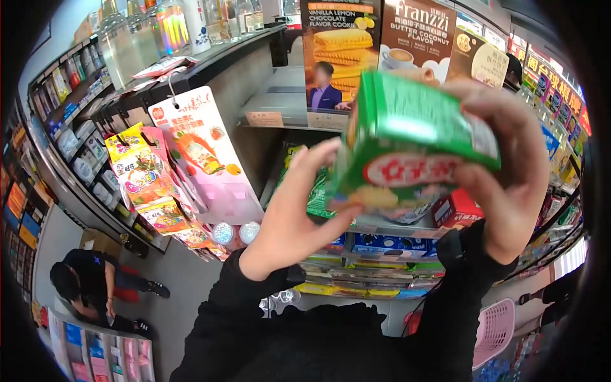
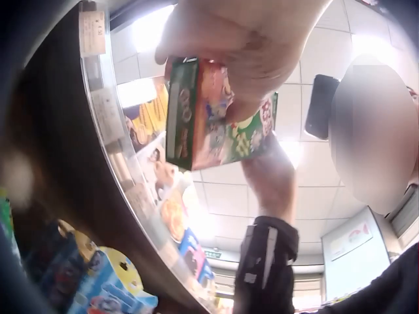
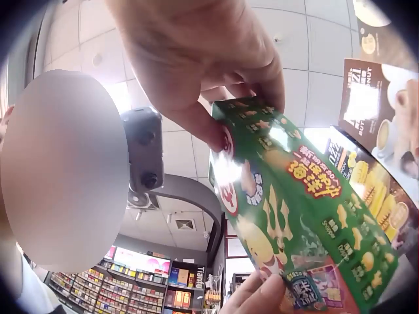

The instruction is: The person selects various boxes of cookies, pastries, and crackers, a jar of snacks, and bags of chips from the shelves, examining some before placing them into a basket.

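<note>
A green snack box with a red oval label is held up in front of the shelf by both hands. My right hand grips its right end, thumb on the label side and fingers curled over the top. At the other end my left hand pinches the box, with the thumb along its lower edge. The right wrist view shows the printed side of the box, with pictures of small biscuits, and the left fingers at its bottom corner.
Cookie display boards stand behind the box. Below are shelves with a red box and blue packs. Candy bags hang at left. A person sits low at left, and a pink basket is at lower right.
</note>
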A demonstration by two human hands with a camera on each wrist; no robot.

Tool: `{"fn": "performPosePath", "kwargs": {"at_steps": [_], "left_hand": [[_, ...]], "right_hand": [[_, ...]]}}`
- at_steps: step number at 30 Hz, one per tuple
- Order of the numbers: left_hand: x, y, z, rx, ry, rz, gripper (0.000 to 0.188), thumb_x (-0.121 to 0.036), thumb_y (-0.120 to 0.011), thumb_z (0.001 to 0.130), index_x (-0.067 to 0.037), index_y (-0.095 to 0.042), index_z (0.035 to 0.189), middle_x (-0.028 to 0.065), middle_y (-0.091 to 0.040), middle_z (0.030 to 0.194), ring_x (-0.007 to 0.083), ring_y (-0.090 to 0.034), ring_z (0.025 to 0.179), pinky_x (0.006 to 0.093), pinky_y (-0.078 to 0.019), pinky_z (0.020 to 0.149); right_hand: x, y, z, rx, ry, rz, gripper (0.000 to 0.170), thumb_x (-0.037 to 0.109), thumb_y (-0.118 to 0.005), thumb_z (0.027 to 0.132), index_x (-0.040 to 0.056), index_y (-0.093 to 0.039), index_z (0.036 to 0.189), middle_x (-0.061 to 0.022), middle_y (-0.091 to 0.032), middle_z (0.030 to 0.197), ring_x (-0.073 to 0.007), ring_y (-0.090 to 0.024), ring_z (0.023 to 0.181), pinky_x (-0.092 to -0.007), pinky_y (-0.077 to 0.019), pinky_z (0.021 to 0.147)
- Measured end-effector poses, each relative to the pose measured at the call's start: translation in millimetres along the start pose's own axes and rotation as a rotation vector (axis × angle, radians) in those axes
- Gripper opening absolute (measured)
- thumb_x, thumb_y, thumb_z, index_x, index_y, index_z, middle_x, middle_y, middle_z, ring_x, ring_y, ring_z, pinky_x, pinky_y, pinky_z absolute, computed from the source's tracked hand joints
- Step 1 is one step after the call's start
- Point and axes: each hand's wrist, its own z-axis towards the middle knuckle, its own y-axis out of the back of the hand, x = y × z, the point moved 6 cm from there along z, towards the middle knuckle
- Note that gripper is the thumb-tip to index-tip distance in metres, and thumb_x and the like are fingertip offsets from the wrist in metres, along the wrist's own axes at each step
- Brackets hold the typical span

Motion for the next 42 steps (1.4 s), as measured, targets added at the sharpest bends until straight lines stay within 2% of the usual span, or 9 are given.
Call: {"fn": "performPosePath", "kwargs": {"at_steps": [4,6,12,16,19,23,26,32,42], "left_hand": [[16,-19,-33,0.145,0.176,-0.183,0.063,-0.01,-0.07,0.067,-0.002,-0.036,0.12,0.0122,-0.049,0.107,0.0207,-0.049,0.101,0.031,-0.038,0.086],[24,-29,-47,0.212,0.246,-0.263,0.06,-0.009,-0.07,0.068,-0.001,-0.038,0.118,0.011,-0.049,0.108,0.0191,-0.049,0.102,0.0305,-0.0384,0.086],[59,-55,-103,0.243,0.407,-0.361,0.056,-0.006,-0.07,0.067,-0.001,-0.04,0.115,0.0099,-0.047,0.111,0.018,-0.047,0.105,0.0304,-0.0371,0.09],[72,-77,-138,0.287,0.559,-0.432,0.056,-0.004,-0.069,0.067,-0.001,-0.04,0.115,0.0099,-0.046,0.113,0.0189,-0.046,0.106,0.0314,-0.0358,0.092],[77,-95,-159,0.336,0.684,-0.408,0.059,-0.012,-0.071,0.068,0.0,-0.04,0.116,0.0117,-0.047,0.115,0.0203,-0.046,0.108,0.0317,-0.0359,0.092],[73,-129,-181,0.359,0.694,-0.302,0.064,-0.023,-0.071,0.068,0.003,-0.039,0.118,0.0152,-0.048,0.114,0.0227,-0.047,0.107,0.0329,-0.0373,0.09],[60,-154,-183,0.487,0.692,-0.226,0.065,-0.023,-0.07,0.068,0.004,-0.039,0.117,0.0163,-0.049,0.112,0.0241,-0.048,0.106,0.033,-0.0382,0.089],[46,-216,-199,0.503,0.692,-0.32,0.062,-0.024,-0.069,0.069,0.004,-0.04,0.117,0.0183,-0.051,0.111,0.0261,-0.053,0.098,0.035,-0.0422,0.083],[13,-289,-201,0.614,0.708,-0.114,0.052,-0.021,-0.068,0.068,-0.002,-0.047,0.112,0.0167,-0.05,0.111,0.0305,-0.049,0.102,0.0364,-0.0398,0.086]], "right_hand": [[-18,-5,-40,0.027,-0.233,0.037,0.051,0.01,-0.066,0.064,-0.005,-0.042,0.106,-0.0203,-0.049,0.109,-0.0228,-0.048,0.102,-0.0315,-0.0337,0.09],[-28,-11,-62,-0.002,-0.279,0.229,0.055,-0.005,-0.064,0.064,-0.0052,-0.039,0.112,-0.0177,-0.045,0.114,-0.0215,-0.045,0.108,-0.0315,-0.032,0.093],[-63,-34,-150,-0.117,-0.609,0.446,0.08,0.004,-0.074,0.06,0.0019,-0.029,0.126,-0.0152,-0.043,0.119,-0.0224,-0.042,0.112,-0.0325,-0.0336,0.093],[-81,-53,-226,0.024,-0.873,0.24,0.069,0.011,-0.074,0.063,0.0015,-0.037,0.121,-0.0124,-0.046,0.117,-0.0217,-0.046,0.108,-0.0312,-0.0368,0.089],[-89,-55,-263,0.125,-0.876,0.136,0.053,0.014,-0.071,0.068,0.001,-0.046,0.113,-0.0122,-0.054,0.106,-0.0209,-0.051,0.102,-0.0302,-0.0385,0.086],[-94,-46,-308,0.118,-0.992,0.246,0.053,0.012,-0.069,0.069,0.0005,-0.044,0.115,-0.0129,-0.051,0.112,-0.021,-0.05,0.104,-0.0307,-0.0379,0.088],[-93,-35,-339,0.103,-1.051,0.347,0.053,0.008,-0.067,0.071,-0.0001,-0.042,0.117,-0.0129,-0.049,0.115,-0.0206,-0.048,0.107,-0.0313,-0.0365,0.092],[-80,6,-385,0.024,-1.13,0.5,0.054,0.003,-0.064,0.073,-0.0006,-0.038,0.12,-0.0118,-0.048,0.115,-0.0205,-0.045,0.111,-0.0323,-0.0348,0.095],[-62,66,-439,-0.005,-1.129,0.289,0.047,0.003,-0.065,0.071,0.0019,-0.045,0.114,-0.0113,-0.047,0.108,-0.0217,-0.048,0.103,-0.0316,-0.0396,0.089]]}}
